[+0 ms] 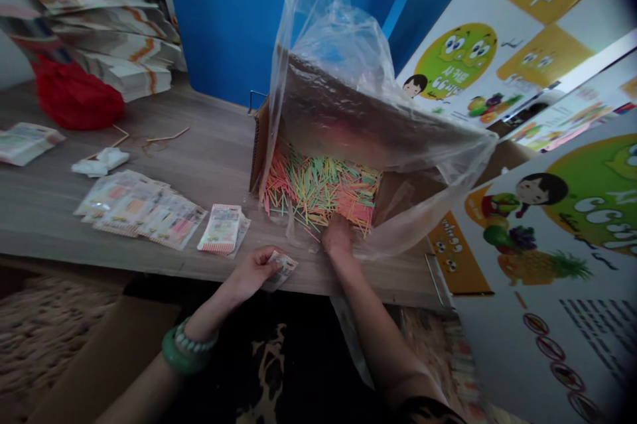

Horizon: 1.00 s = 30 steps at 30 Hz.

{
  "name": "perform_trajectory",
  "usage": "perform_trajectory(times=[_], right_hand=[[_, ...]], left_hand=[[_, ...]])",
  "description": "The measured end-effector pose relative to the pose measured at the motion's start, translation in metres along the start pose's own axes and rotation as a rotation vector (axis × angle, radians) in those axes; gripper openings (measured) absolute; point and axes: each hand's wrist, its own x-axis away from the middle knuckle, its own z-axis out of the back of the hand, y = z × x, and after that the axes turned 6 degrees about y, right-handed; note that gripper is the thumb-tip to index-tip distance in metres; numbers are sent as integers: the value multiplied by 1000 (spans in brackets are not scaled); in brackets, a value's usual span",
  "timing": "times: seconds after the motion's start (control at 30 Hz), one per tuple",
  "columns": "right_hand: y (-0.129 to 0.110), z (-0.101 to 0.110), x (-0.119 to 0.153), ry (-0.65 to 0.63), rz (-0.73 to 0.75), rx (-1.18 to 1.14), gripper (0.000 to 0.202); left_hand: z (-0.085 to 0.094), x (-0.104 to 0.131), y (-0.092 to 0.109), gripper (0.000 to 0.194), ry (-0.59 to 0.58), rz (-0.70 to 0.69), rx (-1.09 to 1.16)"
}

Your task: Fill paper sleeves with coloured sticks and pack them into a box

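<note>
right hand [338, 235] is at the near edge of the colored sticks [321, 185], which lie in the plastic liner [331, 32]; fingertips hidden, so i can't tell if it grips any. left hand [259, 267] pinches a small packet [286, 268] over the worktop [213, 145]. from my feed, sticks are just beyond the right hand, the nearer one, axes mixed; packet sits left of it, long axis partly covered.

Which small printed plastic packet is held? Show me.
The packet pinched in the left hand; the fanned packets and stacked packets lie on the grey-brown wood-grain table.
</note>
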Motion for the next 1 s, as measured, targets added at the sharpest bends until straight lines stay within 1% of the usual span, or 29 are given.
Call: perform_trajectory(times=[0.07,0.23,0.43,0.47,0.6,0.67,0.73,0.8,0.83,1.0], right_hand=[[1,-2,4,22,38,25,40],[5,1,5,42,35,74,41],[23,9,-2,169,94,115,43],[24,12,-3,169,114,120,42],[20,24,0,74,214,119,39],[14,28,3,13,327,101,39],[9,30,4,-48,475,68,41],[6,32,4,-106,560,57,42],[5,34,3,-130,568,68,42],[-2,47,-5,-249,514,129,40]], left_hand=[[0,1,1,19,9,-6,-11],[-3,1,3,14,10,20,10],[0,1,2,10,34,6,6],[0,1,2,10,38,3,7],[-3,-3,1,12,26,5,13],[-4,-4,0,12,17,12,23],[-4,-5,-1,13,17,22,32],[-3,-4,0,14,26,28,30],[-3,-3,0,14,32,28,25],[0,-1,1,18,36,35,23]])
